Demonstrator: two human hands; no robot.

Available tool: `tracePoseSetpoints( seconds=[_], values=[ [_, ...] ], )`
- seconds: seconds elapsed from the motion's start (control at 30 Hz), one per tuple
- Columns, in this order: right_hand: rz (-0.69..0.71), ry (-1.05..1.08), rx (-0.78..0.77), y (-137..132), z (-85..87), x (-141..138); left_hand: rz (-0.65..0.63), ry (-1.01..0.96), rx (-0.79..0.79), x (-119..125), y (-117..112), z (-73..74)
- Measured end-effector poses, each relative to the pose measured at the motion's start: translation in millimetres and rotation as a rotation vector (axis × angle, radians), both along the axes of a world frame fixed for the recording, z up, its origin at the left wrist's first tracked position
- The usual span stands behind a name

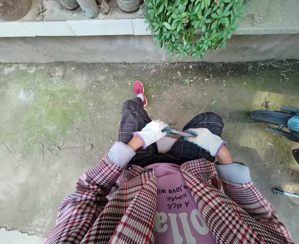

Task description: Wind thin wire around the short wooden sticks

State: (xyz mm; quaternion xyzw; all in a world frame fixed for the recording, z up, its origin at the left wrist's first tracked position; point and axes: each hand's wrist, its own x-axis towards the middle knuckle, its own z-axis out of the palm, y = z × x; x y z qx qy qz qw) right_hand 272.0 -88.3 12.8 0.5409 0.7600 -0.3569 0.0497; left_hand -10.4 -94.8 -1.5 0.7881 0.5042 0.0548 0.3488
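I sit with my knees in dark checked trousers (134, 117) over a concrete yard. My left hand (153, 132), in a white glove with a purple cuff, is closed round one end of a short grey metal tool (178, 131). My right hand (202, 138), in a matching glove with teal fingertips, grips the tool's other end. The tool lies level between both hands above my lap. Its exact kind is hard to make out. A thin metal piece (173, 123) pokes out just behind my left hand.
A pink shoe (139, 91) rests on the mossy concrete ahead. A concrete kerb (63, 47) with a leafy green plant (192, 25) and pots runs along the far side. A scooter or bike (292, 125) stands at the right, with a metal bar (290, 194) below it.
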Motion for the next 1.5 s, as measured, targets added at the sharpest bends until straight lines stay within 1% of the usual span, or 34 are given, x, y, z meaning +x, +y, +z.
tracePoseSetpoints(
  seconds=[0.07, 0.13, 0.23, 0.3, 0.33, 0.4, 0.5, 0.57, 0.67, 0.77, 0.9, 0.97, 1.0, 1.07, 1.13, 1.2, 1.3, 1.4, 1.5],
  values=[
    [-0.093, 0.025, 0.013, 1, -0.4, -2, 0.023, -0.002, -0.002, 4, -1, -0.2],
    [-0.264, 0.141, -0.018, -2, -0.9, -7, 0.043, -0.057, -0.027, 7, -1, 1.7],
    [-0.522, 0.443, -0.192, -10, -3.1, -20, 0.106, -0.211, -0.108, 8, 3, 5.5],
    [-0.657, 0.596, -0.29, -14, -5.6, -28, 0.15, -0.299, -0.162, 6, 7, 5.8],
    [-0.708, 0.636, -0.31, -15, -7.1, -32, 0.167, -0.312, -0.173, 5, 9, 4.8],
    [-0.776, 0.66, -0.308, -14, -10.1, -37, 0.201, -0.256, -0.155, 3, 13, 0.4],
    [-0.852, 0.669, -0.28, -9, -13.2, -36, 0.256, -0.121, -0.105, 1, 16, -9.7],
    [-0.885, 0.716, -0.311, -5, -12.5, -33, 0.276, -0.116, -0.097, 2, 17, -16.1],
    [-0.885, 0.834, -0.425, -3, -5.0, -27, 0.281, -0.136, -0.094, 1, 16, -22.2],
    [-0.854, 0.943, -0.497, -5, 9.6, -24, 0.251, -0.089, -0.085, -1, 15, -22.7],
    [-0.797, 1.0, -0.456, -8, 32.6, -22, 0.173, -0.006, -0.073, -2, 13, -17.8],
    [-0.794, 0.992, -0.422, -9, 41.2, -20, 0.171, -0.006, -0.093, -1, 11, -16.0],
    [-0.801, 0.984, -0.406, -9, 44.2, -20, 0.183, -0.034, -0.109, 0, 11, -15.6],
    [-0.813, 0.952, -0.376, -9, 47.7, -19, 0.245, -0.163, -0.148, 1, 11, -15.2],
    [-0.807, 0.915, -0.373, -9, 48.8, -20, 0.339, -0.352, -0.172, 2, 13, -13.3],
    [-0.785, 0.89, -0.399, -9, 48.8, -21, 0.393, -0.543, -0.169, 3, 14, -7.6],
    [-0.751, 0.87, -0.448, -11, 49.2, -26, 0.366, -0.73, -0.184, 7, 13, 8.3],
    [-0.702, 0.852, -0.499, -15, 50.5, -31, 0.315, -0.778, -0.283, 11, 7, 26.7],
    [-0.632, 0.843, -0.568, -19, 50.7, -34, 0.252, -0.872, -0.394, 14, 2, 37.9]
  ],
)
